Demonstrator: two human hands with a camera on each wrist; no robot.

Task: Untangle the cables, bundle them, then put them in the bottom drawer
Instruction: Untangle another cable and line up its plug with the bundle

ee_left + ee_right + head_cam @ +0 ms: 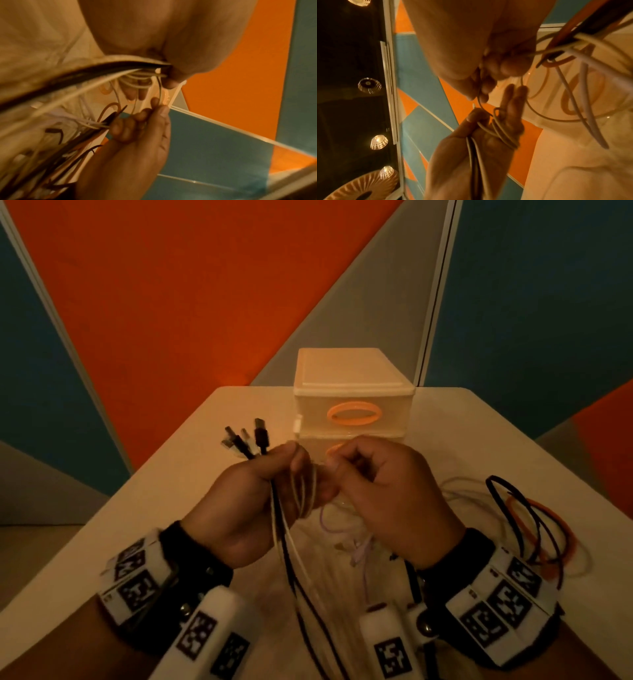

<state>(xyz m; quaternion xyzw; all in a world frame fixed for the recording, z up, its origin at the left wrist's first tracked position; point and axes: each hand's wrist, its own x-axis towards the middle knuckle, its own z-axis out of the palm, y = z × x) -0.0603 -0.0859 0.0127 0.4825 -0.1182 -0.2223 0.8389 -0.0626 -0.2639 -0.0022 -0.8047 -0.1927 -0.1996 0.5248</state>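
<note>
Gripping a bunch of cables (279,518), the left hand (246,501) has its fingers curled round the strands and its thumb pressed over them, with a pale cable (501,134) wound in several turns around the fingers. Black and white plug ends (245,440) stick up and away from that fist, toward the drawer unit (352,402), while the long strands hang down from it toward the person, so the bundle runs roughly away-and-near. Close beside it, the right hand (383,494) has its fingers bent tight, thumb and forefinger pinching a thin pale strand (479,97) that leads across to the left hand's wraps (the right wrist view shows this best). Loose loops of black, orange and white cable (527,525) lie on the table (171,491) to the right of the right hand, and a pale lilac cable (359,546) lies under the hands. Both orange-handled drawers are pushed in; the bottom drawer's handle (330,451) is mostly hidden behind the hands
</note>
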